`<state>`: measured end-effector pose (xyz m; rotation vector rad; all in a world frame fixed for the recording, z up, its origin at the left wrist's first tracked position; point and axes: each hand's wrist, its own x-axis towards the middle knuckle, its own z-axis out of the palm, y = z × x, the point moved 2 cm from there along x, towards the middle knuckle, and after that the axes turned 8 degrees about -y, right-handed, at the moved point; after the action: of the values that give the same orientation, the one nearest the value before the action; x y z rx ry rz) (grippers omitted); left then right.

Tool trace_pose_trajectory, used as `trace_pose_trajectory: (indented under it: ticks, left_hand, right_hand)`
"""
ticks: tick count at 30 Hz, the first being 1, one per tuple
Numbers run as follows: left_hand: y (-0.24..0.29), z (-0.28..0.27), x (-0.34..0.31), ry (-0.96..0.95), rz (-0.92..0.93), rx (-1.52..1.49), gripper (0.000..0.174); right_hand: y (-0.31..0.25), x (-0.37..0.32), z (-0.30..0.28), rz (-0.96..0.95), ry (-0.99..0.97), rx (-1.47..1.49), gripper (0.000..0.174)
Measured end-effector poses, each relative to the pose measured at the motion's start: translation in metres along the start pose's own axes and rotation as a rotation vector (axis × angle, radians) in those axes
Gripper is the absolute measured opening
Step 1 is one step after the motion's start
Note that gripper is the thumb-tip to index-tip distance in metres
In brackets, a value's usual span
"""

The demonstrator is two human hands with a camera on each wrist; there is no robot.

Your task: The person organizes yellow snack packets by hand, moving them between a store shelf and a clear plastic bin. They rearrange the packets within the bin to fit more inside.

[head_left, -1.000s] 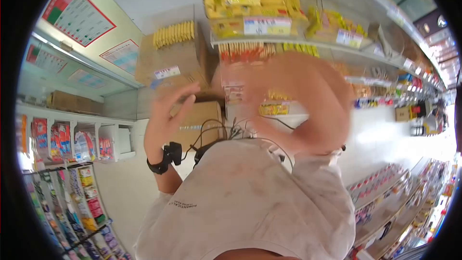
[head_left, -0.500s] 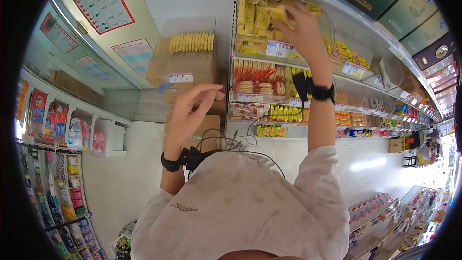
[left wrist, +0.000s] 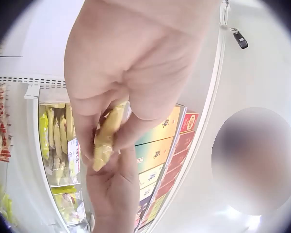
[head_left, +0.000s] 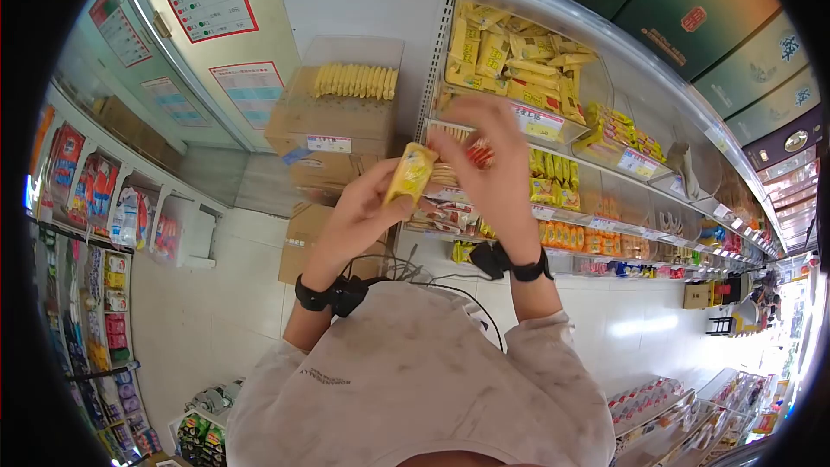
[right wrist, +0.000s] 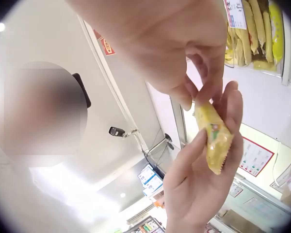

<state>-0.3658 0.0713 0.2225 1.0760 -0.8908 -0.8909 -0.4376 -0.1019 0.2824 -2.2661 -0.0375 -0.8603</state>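
Observation:
A small yellow snack packet (head_left: pixel 410 175) with a crimped end is in my left hand (head_left: pixel 361 212), thumb on one side and fingers behind it. The right hand (head_left: pixel 488 169) has come to the packet's far end, blurred in the head view. In the right wrist view, the thumb and fingers of my right hand (right wrist: pixel 184 53) pinch the end of the snack packet (right wrist: pixel 214 138), while the left hand (right wrist: pixel 201 184) cups it from below. The left wrist view shows the packet (left wrist: pixel 108 136) between the left fingers, with the right hand (left wrist: pixel 114 189) just beyond.
A clear bin of similar yellow packets (head_left: pixel 493 54) sits on the top shelf, above further shelves of bagged snacks (head_left: pixel 553 177). Left of it, a cardboard box (head_left: pixel 346 117) carries a row of yellow packets (head_left: pixel 356 82). Cables (head_left: pixel 406 268) hang before the shirt.
The right hand has come down and left from the top bin with a yellow packet, which the left hand now holds. The head view has shifted slightly right.

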Motion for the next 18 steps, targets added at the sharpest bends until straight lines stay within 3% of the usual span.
trace_pose_trajectory:
  ticks: [2, 5, 8, 14, 17, 18]
  left_hand:
    - [-0.008, -0.008, -0.005, 0.048, 0.073, 0.008, 0.048]
    - [-0.009, -0.007, -0.016, 0.139, 0.123, -0.022, 0.039]
    - [-0.005, -0.015, -0.027, 0.186, 0.141, -0.064, 0.031]
    - [-0.015, -0.029, -0.025, 0.362, 0.245, -0.27, 0.038]
    - [-0.024, -0.034, -0.013, 0.381, 0.352, -0.486, 0.038]
    - [-0.024, -0.032, -0.009, 0.379, 0.349, -0.466, 0.046]
  right_hand:
    - [0.007, 0.03, -0.006, -0.063, 0.222, -0.161, 0.034]
    - [0.047, 0.064, 0.002, -0.059, 0.183, -0.219, 0.038]
    - [0.065, 0.068, 0.004, 0.111, 0.085, -0.029, 0.04]
    - [0.03, 0.027, -0.02, 0.194, 0.379, 0.142, 0.031]
    - [-0.002, -0.004, -0.001, 0.009, 0.274, -0.152, 0.031]
    - [-0.012, -0.016, 0.013, -0.113, 0.173, -0.196, 0.031]
